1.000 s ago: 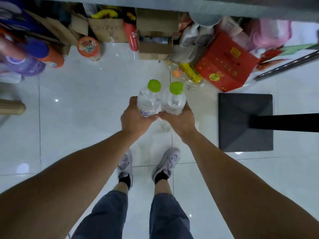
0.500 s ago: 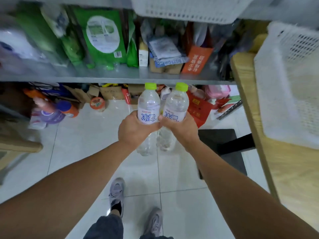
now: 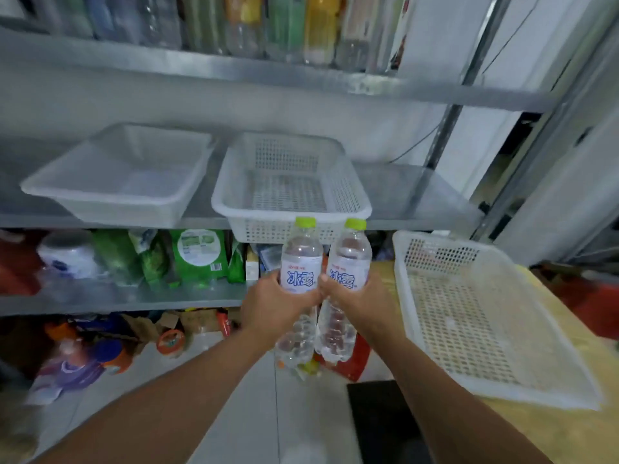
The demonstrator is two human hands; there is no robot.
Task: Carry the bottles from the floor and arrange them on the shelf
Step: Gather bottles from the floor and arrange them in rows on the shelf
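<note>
You stand on a pale tiled floor (image 3: 234,413) in front of a grey metal shelving rack (image 3: 402,192). Nearest to you, your left hand (image 3: 271,306) wraps around the labelled middle of one clear water bottle (image 3: 301,259), and your right hand (image 3: 355,303) wraps around a second water bottle (image 3: 350,259) the same way. Both bottles are upright with green caps on top. They are side by side in mid-air and touch or nearly touch, their lower halves hanging below your fingers.

To your right, a white perforated basket (image 3: 485,329) lies on a wooden table (image 3: 502,430). Just beyond the caps, a second perforated basket (image 3: 291,209) sits on the middle shelf, overhanging its front edge, with a plain white tray (image 3: 114,182) beside it on the left. Green packets (image 3: 197,256) stand on the shelf below. Farthest off, blurred drink bottles (image 3: 315,28) line the top shelf.
</note>
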